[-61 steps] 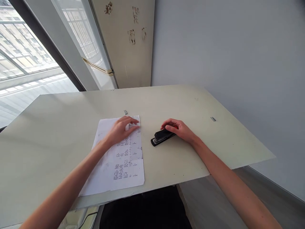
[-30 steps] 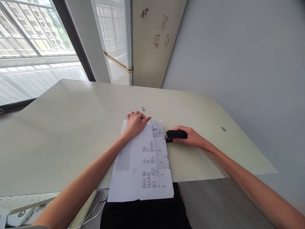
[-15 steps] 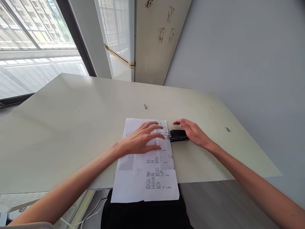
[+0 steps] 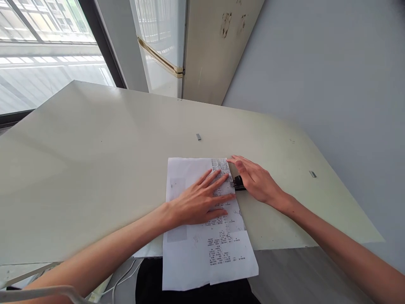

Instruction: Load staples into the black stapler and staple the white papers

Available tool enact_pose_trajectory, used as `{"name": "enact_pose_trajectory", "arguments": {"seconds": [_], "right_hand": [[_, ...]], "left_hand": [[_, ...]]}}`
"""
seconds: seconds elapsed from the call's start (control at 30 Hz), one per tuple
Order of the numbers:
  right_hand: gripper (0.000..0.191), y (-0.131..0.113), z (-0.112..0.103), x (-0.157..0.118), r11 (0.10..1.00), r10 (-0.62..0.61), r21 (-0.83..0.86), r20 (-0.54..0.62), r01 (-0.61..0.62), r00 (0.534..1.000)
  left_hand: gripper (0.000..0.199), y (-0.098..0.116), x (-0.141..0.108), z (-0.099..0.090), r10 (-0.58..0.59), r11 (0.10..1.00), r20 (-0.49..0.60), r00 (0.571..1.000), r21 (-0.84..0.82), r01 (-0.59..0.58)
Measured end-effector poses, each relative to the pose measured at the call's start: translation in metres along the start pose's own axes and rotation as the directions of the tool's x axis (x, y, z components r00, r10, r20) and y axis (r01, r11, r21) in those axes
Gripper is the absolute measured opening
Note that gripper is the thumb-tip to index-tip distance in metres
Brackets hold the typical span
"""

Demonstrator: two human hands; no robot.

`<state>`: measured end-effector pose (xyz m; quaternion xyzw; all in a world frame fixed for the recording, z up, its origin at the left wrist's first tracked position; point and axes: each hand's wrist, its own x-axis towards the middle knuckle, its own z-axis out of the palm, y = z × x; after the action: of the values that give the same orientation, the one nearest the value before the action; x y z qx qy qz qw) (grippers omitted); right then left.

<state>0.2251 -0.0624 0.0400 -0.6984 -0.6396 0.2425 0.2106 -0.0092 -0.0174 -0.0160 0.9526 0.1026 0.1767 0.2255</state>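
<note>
Printed sheets of paper [image 4: 190, 266] lie on the table, their near end hanging past its front edge. My left hand [image 4: 202, 198] rests flat on them with its fingers spread. At their right edge is a black stapler [image 4: 240, 184], its front end against the paper. My right hand [image 4: 257, 179] covers most of the stapler from above, fingers stretched out toward the paper's upper right corner. Whether its palm presses on the stapler is hidden.
A small strip of staples [image 4: 198, 137] lies beyond the paper, and a second staple strip [image 4: 312, 174] sits far right on the white table [image 4: 110, 169]. A fridge [image 4: 205, 59] and a wall stand behind. White cables [image 4: 122, 276] hang below the table's front edge.
My left hand has come down flat on the paper, and the paper has shifted slightly and turned. My right hand has moved further over the stapler, covering more of it. The view has tilted a little.
</note>
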Motion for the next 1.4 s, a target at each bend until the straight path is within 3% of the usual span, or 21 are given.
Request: {"name": "enact_pose_trajectory", "arguments": {"seconds": [0.53,0.97,1.2,1.4], "right_hand": [[0.063,0.001,0.006,0.000,0.993,-0.005,-0.115,-0.013,0.003,1.000],[0.067,-0.009,0.007,-0.002,0.930,0.032,-0.366,0.018,-0.023,0.999],[0.057,-0.007,0.013,-0.002,0.917,-0.044,-0.399,-0.039,0.025,0.998],[0.053,-0.006,0.026,-0.002,0.833,-0.110,-0.551,-0.074,0.052,0.991]], "left_hand": [[0.049,0.004,0.002,0.006,-0.027,0.999,0.018,0.999,0.030,0.026],[0.049,0.007,0.003,0.008,-0.042,0.998,0.039,0.998,0.055,0.040],[0.051,0.006,0.002,0.011,-0.044,0.998,0.026,0.999,0.045,0.043],[0.050,0.007,0.000,0.012,-0.036,0.999,-0.012,0.999,0.032,0.037]]}}
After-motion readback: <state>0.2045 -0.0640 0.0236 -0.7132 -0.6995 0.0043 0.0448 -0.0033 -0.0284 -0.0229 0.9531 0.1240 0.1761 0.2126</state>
